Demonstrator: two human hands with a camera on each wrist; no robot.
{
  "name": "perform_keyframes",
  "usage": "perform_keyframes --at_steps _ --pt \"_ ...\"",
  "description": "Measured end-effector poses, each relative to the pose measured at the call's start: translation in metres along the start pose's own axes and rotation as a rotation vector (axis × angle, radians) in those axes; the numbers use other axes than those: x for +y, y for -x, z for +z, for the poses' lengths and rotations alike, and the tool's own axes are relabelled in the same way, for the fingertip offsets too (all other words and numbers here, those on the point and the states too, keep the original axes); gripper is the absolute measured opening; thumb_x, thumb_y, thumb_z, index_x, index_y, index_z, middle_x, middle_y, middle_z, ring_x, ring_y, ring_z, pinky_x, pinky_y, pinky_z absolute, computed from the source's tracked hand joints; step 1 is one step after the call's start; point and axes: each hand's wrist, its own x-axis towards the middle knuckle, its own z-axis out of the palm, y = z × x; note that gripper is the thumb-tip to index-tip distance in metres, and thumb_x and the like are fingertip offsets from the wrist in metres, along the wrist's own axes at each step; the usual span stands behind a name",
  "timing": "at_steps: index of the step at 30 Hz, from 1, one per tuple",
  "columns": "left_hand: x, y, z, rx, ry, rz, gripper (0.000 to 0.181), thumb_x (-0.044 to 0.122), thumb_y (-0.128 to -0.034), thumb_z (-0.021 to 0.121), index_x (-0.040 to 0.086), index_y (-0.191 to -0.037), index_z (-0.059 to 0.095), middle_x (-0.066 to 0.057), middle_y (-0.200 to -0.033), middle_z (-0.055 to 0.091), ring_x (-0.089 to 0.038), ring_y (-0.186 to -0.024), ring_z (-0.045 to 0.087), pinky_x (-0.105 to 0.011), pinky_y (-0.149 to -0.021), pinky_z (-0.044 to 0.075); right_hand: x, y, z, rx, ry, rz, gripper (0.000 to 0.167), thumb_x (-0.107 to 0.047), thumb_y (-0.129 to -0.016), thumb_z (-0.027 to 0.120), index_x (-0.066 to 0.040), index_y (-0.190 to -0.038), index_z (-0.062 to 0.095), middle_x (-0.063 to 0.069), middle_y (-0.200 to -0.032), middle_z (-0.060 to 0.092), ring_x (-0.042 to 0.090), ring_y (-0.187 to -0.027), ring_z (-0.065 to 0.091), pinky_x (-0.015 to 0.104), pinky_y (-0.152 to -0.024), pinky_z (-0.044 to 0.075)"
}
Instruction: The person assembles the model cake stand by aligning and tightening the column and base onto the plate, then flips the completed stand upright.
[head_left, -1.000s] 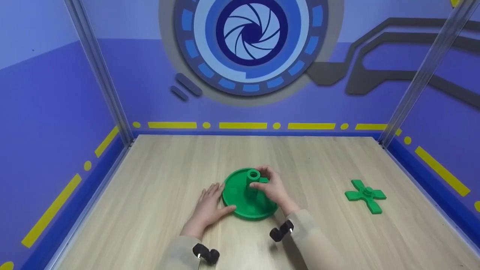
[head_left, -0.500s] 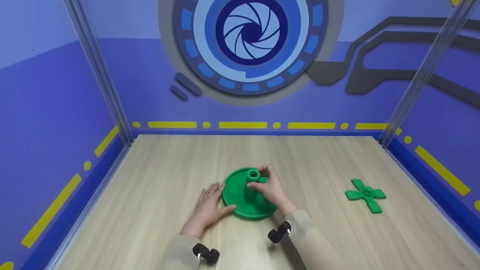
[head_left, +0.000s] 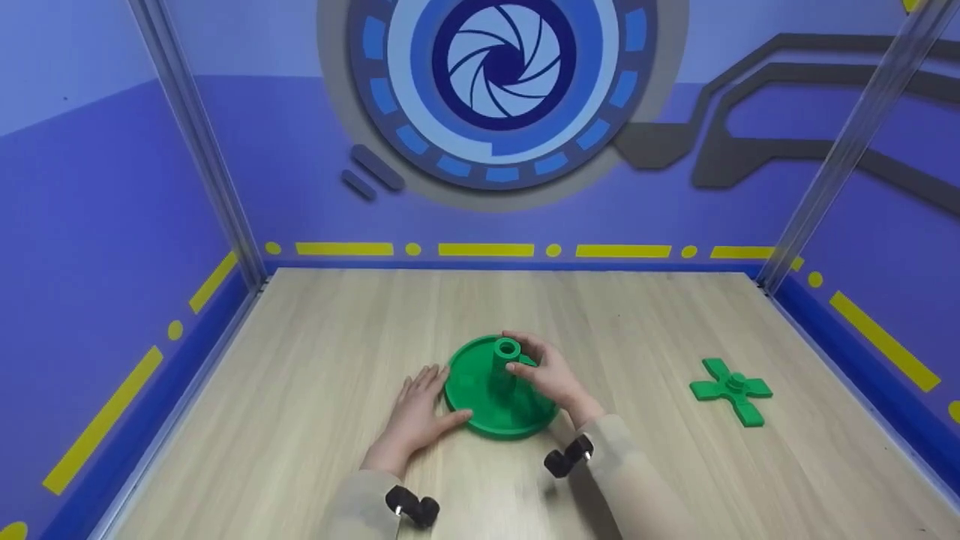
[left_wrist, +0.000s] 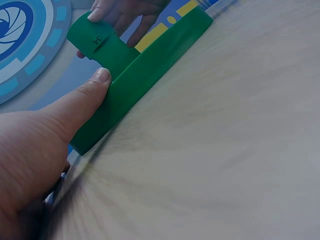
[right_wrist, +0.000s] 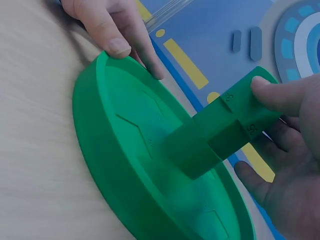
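A round green tray with a raised rim (head_left: 499, 433) lies on the table, and a hollow green post (head_left: 506, 352) stands upright at its middle. My left hand (head_left: 417, 416) lies along the tray's left side, thumb and fingers spread against the rim. With thumb and fingers, my right hand (head_left: 551, 373) grips the upper part of the post. The right wrist view shows the thumb on the post (right_wrist: 230, 120), which has stepped seams and small numbers. A green cross-shaped piece (head_left: 735, 386) with a short central peg lies apart at the right.
The wooden table (head_left: 337, 322) is bordered by blue printed panels (head_left: 262, 165) at the back and sides. Metal corner posts rise at the back left and back right. A black wrist device sits on each sleeve.
My right hand has shifted slightly, its thumb moving a little to the right on the post while the fingers reach further round its back. My left hand has stayed in place.
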Motion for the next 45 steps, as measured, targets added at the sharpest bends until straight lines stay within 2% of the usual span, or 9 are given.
perform_keyframes --at_steps 5,16,27,40,45 --pt "0.001 0.0 0.0 -0.002 0.006 -0.007 0.097 0.058 -0.0878 0.075 0.003 -0.159 0.038 -0.024 -0.165 0.034 -0.041 -0.158 0.024 -0.059 -0.132 0.011 0.0 -0.001 0.0 0.029 0.006 0.026 0.052 -0.006 -0.097 0.069 -0.001 -0.146 0.055 0.022 -0.144 0.06 0.041 -0.141 0.051 0.064 -0.121 0.035" --pt "0.0 0.0 0.0 0.002 0.007 0.0 0.096 0.057 -0.0882 0.074 0.003 -0.158 0.038 -0.025 -0.164 0.035 -0.042 -0.157 0.024 -0.06 -0.132 0.011 -0.002 0.001 0.006 0.126 0.035 0.03 0.048 -0.01 -0.09 0.079 -0.003 -0.135 0.064 0.018 -0.132 0.068 0.037 -0.129 0.059 0.063 -0.116 0.041" --pt "0.0 0.001 0.0 -0.001 0.007 -0.003 0.096 0.058 -0.0885 0.074 0.003 -0.159 0.038 -0.024 -0.165 0.034 -0.041 -0.158 0.024 -0.06 -0.131 0.011 0.001 -0.002 0.013 0.226 0.055 0.042 0.044 -0.008 -0.083 0.085 -0.002 -0.123 0.067 0.015 -0.119 0.071 0.03 -0.117 0.063 0.06 -0.112 0.045" --pt "0.0 0.0 0.0 0.003 -0.01 0.003 0.097 0.06 -0.0878 0.073 0.004 -0.159 0.038 -0.025 -0.164 0.035 -0.042 -0.157 0.025 -0.06 -0.131 0.011 -0.001 -0.002 0.02 0.302 0.093 0.091 0.053 -0.014 -0.08 0.089 -0.001 -0.123 0.061 0.018 -0.12 0.067 0.033 -0.119 0.061 0.057 -0.113 0.044" --pt "-0.001 -0.001 0.0 0.008 -0.011 0.01 0.097 0.06 -0.0876 0.073 0.004 -0.158 0.039 -0.025 -0.164 0.035 -0.042 -0.157 0.026 -0.06 -0.131 0.012 -0.001 -0.001 0.019 0.28 0.11 0.081 0.058 -0.017 -0.08 0.09 -0.003 -0.126 0.059 0.017 -0.123 0.066 0.033 -0.121 0.061 0.057 -0.113 0.045"
